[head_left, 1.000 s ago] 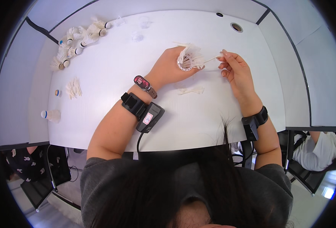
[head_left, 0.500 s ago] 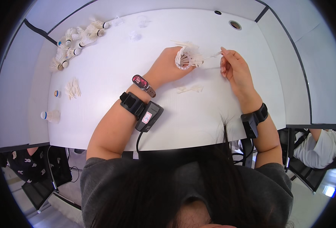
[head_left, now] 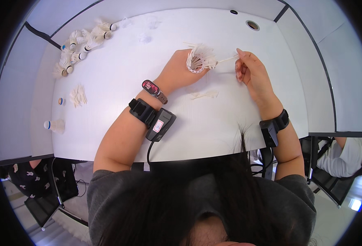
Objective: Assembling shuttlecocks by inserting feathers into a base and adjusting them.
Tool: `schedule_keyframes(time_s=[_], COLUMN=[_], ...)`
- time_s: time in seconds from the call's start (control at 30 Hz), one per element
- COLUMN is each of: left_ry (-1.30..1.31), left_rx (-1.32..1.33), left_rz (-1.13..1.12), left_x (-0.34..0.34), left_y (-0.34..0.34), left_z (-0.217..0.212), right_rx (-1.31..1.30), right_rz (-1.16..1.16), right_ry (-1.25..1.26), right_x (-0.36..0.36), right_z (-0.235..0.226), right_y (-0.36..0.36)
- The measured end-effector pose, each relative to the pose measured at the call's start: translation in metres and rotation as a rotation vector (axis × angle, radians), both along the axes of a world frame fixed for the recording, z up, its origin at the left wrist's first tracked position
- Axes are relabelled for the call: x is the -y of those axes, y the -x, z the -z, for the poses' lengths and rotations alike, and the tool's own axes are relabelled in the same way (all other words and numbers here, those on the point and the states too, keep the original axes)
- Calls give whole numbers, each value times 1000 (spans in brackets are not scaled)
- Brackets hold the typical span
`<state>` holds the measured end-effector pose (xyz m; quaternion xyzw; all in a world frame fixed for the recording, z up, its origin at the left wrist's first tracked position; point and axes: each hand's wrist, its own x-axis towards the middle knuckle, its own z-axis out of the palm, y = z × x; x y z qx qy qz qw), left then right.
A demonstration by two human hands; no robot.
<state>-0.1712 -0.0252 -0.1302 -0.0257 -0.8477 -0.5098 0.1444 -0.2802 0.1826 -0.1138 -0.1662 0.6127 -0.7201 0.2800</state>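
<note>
Here the shuttlecock (head_left: pixel 198 60) lies sideways, feathers pointing right.

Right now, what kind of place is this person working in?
It looks like an office or workshop room used for handwork on badminton shuttlecocks. A large white table with a cable port carries a row of finished shuttlecocks and loose feathers, and the left hand holds a shuttlecock.

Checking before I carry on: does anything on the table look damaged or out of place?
Yes. The shuttlecock in the left hand looks ragged, its feathers splayed unevenly. Loose feathers lie on the table below it.
</note>
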Motion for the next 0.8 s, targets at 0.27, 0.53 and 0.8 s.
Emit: schedule_keyframes(time_s=[0.27,0.53,0.8], left_ry=[36,-31,-12], left_rx=[27,-49,-63], left_rz=[-7,29,-38], left_x=[1,3,4], left_y=[1,3,3], left_z=[0,8,-2], right_rx=[-76,-677,-765], right_rz=[-31,30,77], right_ry=[-48,-200,-178], right_x=[5,4,4], right_z=[2,6,-4], right_y=[-6,-9,-10])
